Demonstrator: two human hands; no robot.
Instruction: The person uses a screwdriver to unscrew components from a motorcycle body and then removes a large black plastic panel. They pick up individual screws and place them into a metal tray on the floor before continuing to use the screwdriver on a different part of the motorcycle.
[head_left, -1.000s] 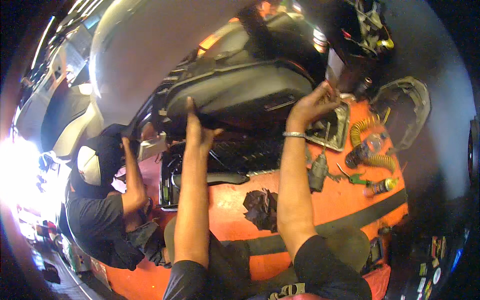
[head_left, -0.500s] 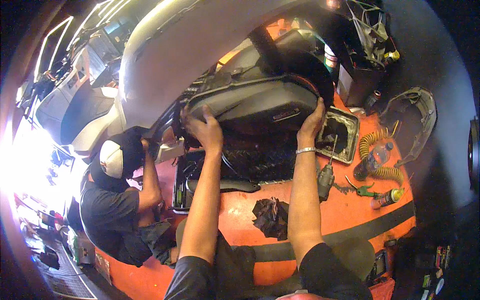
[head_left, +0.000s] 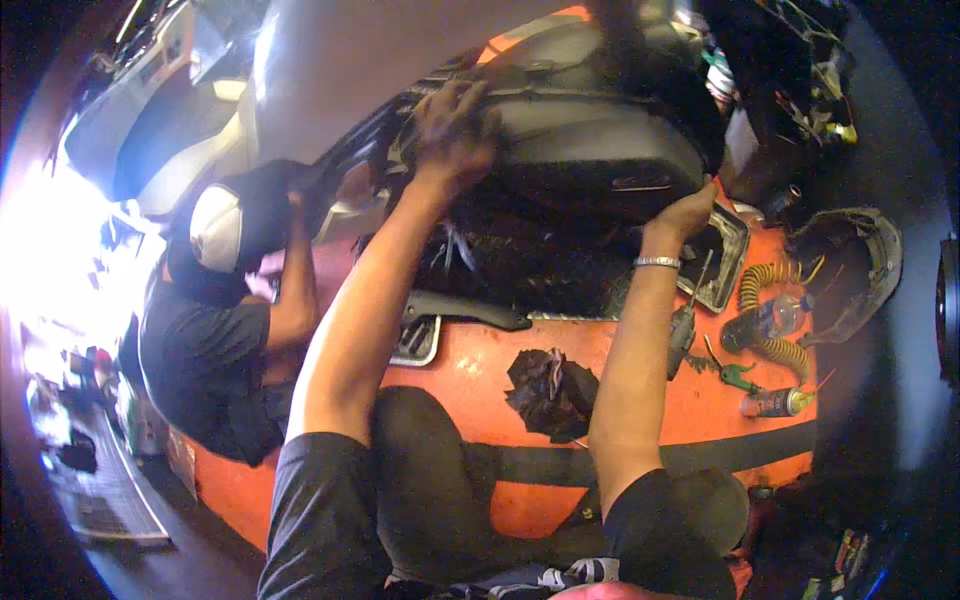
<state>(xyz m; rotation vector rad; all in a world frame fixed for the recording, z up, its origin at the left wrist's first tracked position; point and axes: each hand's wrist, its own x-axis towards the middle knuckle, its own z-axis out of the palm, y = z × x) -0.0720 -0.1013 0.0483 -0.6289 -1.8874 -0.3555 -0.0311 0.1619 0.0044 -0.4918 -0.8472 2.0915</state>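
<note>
A large dark grey motorcycle side case [head_left: 600, 135], with a small badge low on its right half, is in front of me against the motorcycle. My left hand [head_left: 458, 135], somewhat blurred, is at the case's left end with its fingers spread; whether it presses on the surface is hard to tell. My right hand [head_left: 685, 215] grips the lower right corner of the case, its fingers partly hidden behind the edge. Below the case are dark motorcycle parts in shadow.
A co-worker in a cap [head_left: 215, 228] crouches at left. On the orange floor are a black crumpled rag [head_left: 550, 395], a power drill [head_left: 681, 330], a tray [head_left: 735, 262], a coiled yellow hose [head_left: 770, 278], a spray can [head_left: 778, 403] and a curved grey panel [head_left: 870, 255].
My left hand has come off its hold low on the left end and moved up, fingers spreading. The view has shifted, and my right hand stays at the right corner.
</note>
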